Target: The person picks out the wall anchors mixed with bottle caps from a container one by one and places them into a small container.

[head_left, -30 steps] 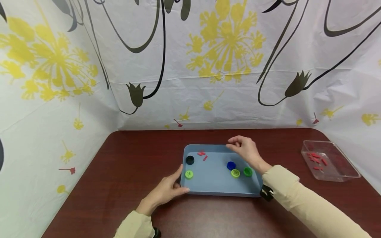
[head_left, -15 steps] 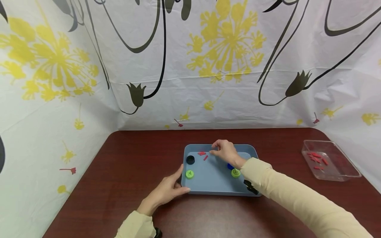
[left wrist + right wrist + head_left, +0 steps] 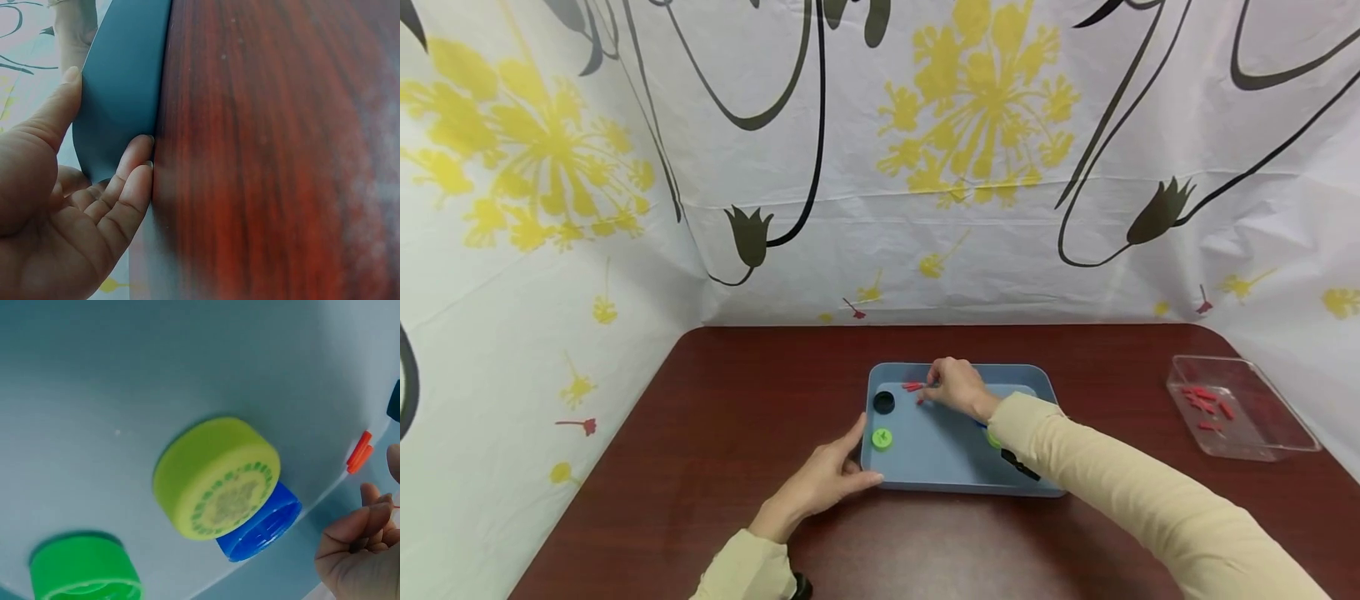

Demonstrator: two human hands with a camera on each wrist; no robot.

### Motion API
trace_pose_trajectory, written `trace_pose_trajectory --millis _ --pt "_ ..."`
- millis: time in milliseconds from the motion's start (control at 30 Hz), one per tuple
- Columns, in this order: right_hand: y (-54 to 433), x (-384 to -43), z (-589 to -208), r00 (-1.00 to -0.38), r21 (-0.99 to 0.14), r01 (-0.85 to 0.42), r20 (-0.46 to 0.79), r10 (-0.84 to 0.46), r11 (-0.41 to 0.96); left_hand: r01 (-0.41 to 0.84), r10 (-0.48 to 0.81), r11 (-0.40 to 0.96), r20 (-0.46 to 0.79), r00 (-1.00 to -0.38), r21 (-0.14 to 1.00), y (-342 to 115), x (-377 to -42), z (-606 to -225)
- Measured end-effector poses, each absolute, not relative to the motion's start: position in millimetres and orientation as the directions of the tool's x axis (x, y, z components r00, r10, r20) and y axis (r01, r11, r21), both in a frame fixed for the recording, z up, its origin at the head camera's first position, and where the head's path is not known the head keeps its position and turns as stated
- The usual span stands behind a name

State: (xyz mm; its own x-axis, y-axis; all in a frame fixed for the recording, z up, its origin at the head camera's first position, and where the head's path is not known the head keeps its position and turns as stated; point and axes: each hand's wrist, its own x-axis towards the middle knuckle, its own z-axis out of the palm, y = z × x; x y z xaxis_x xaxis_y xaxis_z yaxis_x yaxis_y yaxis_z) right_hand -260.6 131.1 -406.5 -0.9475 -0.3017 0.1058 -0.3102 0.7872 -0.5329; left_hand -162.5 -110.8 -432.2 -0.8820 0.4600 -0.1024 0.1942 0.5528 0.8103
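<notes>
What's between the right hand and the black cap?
Small red pieces in the blue tray, per the head view. One is right at the right hand; can't tell if it's pinched.

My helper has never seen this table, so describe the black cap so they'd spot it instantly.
On the dark red table, find the blue-grey tray held by the left hand. Near its far left corner, the black cap sits just beyond a lime-green cap, left of some red pieces. Only this cap is black.
</notes>
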Motion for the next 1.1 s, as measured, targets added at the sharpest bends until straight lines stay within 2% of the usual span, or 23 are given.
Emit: trace_pose_trajectory --millis 433,1100 --pt "128.5 -258.1 -422.3 -0.964 -0.529 -0.249 0.056 -0.26 0.811 0.179 0.448 0.554 -0.11 -0.887 0.813 -109.3 -161.9 -431.6" --pt "125.1 -257.4 -429.8 -0.967 -0.537 -0.254 0.107 -0.233 0.805 0.184 0.455 0.548 -0.106 -0.884 0.816 -110.8 -163.0 -432.5"
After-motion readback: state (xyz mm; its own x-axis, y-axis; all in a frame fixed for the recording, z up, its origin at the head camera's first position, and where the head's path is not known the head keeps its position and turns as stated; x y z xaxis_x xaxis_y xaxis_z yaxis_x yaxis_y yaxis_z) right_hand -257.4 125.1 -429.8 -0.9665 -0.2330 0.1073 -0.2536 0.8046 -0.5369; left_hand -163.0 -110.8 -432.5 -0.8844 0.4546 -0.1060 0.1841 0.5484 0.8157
